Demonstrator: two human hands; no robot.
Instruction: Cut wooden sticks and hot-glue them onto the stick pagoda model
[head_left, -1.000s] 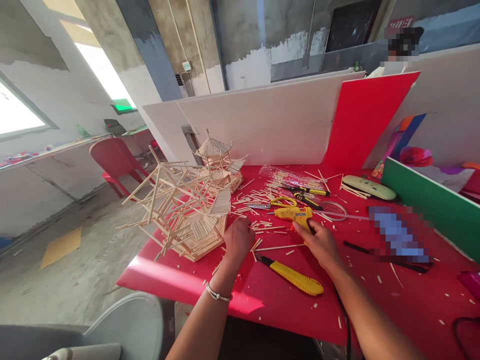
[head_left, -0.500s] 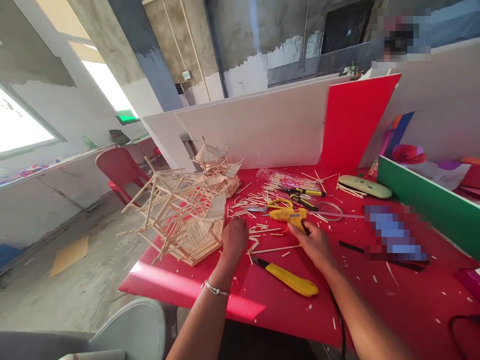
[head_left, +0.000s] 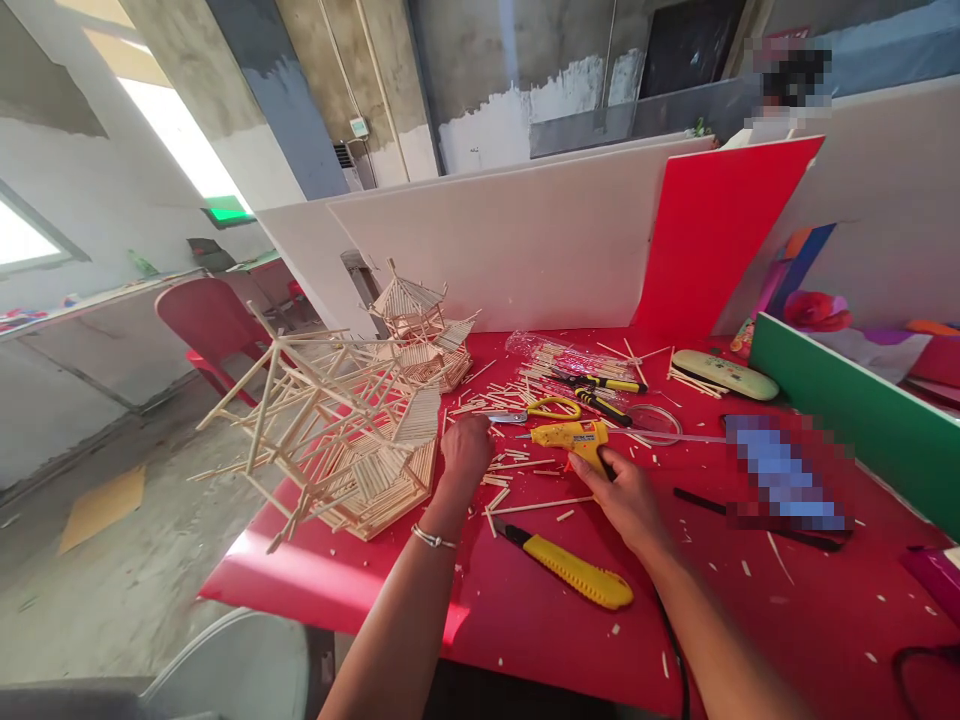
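My right hand [head_left: 619, 495] is wrapped round the handle of a yellow glue gun [head_left: 571, 437], whose nozzle points left. My left hand [head_left: 466, 452] is closed beside the right edge of a wooden stick model [head_left: 360, 440]; what its fingers hold, if anything, is hidden. Scissors [head_left: 551, 408] with yellow handles lie just beyond, between the hands. Closer to me rests a yellow utility knife [head_left: 577, 572]. Loose sticks [head_left: 517, 460] are scattered between both hands.
Behind the scissors lie yellow-and-black pliers [head_left: 604, 405] and bagged sticks. A smaller pavilion model [head_left: 412, 310] stands at the back. An oval case [head_left: 726, 374], a green board [head_left: 855, 420] and a blurred flat object are at the right.
The view has shifted, so the models appear farther left. My left hand has moved slightly up and away from me among the sticks; my right hand still grips the glue gun.
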